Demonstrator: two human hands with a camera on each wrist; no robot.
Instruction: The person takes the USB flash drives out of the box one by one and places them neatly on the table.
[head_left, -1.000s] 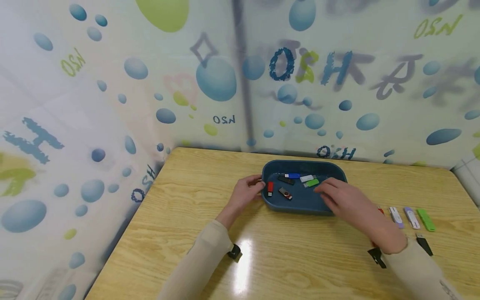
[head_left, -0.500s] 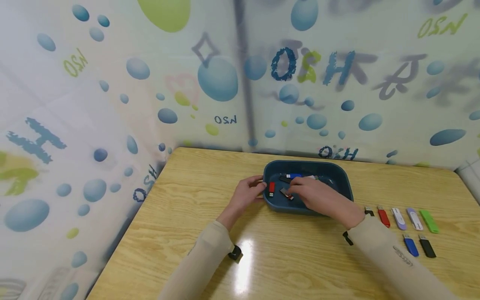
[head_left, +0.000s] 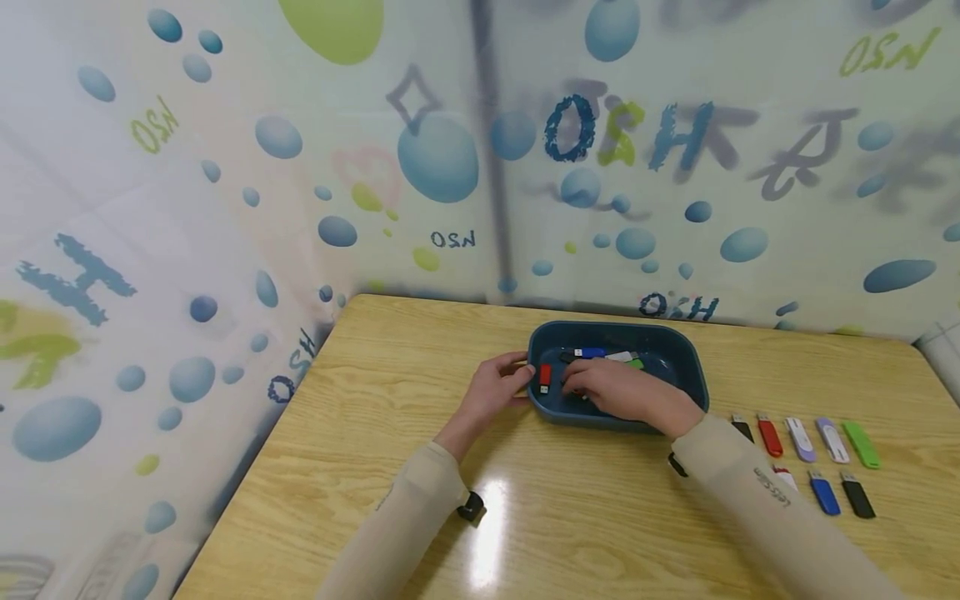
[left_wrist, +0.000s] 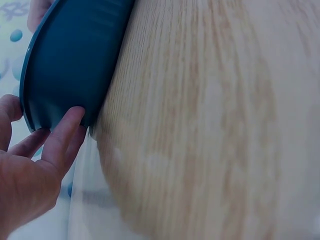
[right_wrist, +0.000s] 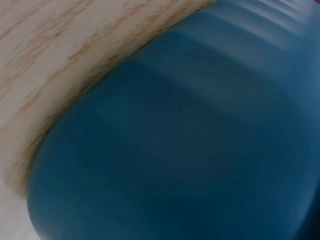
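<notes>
A dark blue plastic bin (head_left: 678, 358) stands on the wooden table with several USB sticks inside. At its left end my left hand (head_left: 491, 387) grips the wall, the thumb over the rim and the fingers against the outside, as the left wrist view also shows. My right hand (head_left: 622, 390) reaches into the bin, fingers bent down over a swivel USB stick that they mostly cover; whether they pinch it is hidden. Close by lies a red USB stick (head_left: 544, 378). Behind the hand are a blue USB stick (head_left: 590, 353), a white one (head_left: 619, 357) and a partly covered green one (head_left: 636, 364).
Right of the bin, USB sticks lie in two rows on the table (head_left: 375, 500), among them a green one (head_left: 862, 444), a red one (head_left: 769, 436), a blue one (head_left: 824, 493) and a black one (head_left: 857, 497). A printed curtain (head_left: 450, 167) hangs behind the table.
My right hand has moved left inside the bin, from beside the green USB stick to over the swivel one, then a little lower. The left hand has kept its grip on the bin.
</notes>
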